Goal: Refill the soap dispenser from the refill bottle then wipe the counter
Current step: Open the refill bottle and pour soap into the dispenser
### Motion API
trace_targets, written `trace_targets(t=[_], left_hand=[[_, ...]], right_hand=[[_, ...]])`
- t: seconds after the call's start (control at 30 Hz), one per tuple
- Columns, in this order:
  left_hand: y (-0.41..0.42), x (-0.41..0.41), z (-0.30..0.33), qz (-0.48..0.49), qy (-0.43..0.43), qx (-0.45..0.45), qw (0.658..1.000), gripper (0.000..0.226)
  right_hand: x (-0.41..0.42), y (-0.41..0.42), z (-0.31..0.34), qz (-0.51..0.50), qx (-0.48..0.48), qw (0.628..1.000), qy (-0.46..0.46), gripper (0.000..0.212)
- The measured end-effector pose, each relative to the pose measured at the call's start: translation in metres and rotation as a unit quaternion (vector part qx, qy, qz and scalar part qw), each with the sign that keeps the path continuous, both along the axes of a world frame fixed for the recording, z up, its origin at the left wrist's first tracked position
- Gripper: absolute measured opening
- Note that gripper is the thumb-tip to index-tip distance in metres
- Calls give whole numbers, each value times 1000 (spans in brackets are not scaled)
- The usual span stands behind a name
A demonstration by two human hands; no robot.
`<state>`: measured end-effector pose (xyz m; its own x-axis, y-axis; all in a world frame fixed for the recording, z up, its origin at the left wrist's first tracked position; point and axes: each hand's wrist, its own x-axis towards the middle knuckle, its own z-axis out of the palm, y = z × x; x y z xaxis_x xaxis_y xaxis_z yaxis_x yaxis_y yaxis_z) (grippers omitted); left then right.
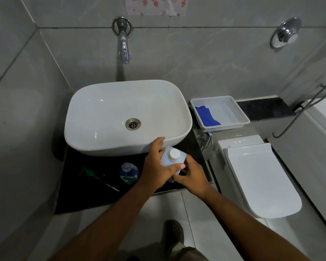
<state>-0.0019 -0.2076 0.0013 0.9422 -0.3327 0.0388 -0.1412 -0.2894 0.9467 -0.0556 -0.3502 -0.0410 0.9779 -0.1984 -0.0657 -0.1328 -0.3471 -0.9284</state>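
A translucent refill bottle (171, 159) with a white screw cap (174, 154) stands upright on the black counter (94, 194), in front of the sink. My left hand (156, 164) grips its left side, thumb across the front. My right hand (191, 175) holds its lower right side. To the left stands the soap dispenser bottle (129, 173), open-necked, holding blue liquid. Its green pump head (88, 172) with its tube lies flat on the counter further left. A blue cloth (206, 116) lies in a white tray (233, 112) at the right.
The white basin (105, 113) fills the back of the counter under a chrome wall tap (124, 48). A white toilet (260, 178) with its lid down stands to the right. A glass shower door handle (305, 110) is at the far right. My foot shows on the floor tiles below.
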Motion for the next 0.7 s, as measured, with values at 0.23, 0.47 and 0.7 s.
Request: trace_targets(t=[0.23, 0.47, 0.7], left_hand=[[-1, 3, -2, 35, -5, 17, 999, 61], [-5, 4, 2, 41, -28, 34, 998, 58], [-2, 3, 2, 16, -20, 39, 999, 52]], right_hand=[[-1, 1, -2, -3, 2, 1000, 10, 75], [-3, 2, -3, -6, -8, 1000, 14, 75], [-4, 2, -2, -3, -15, 1000, 13, 76]])
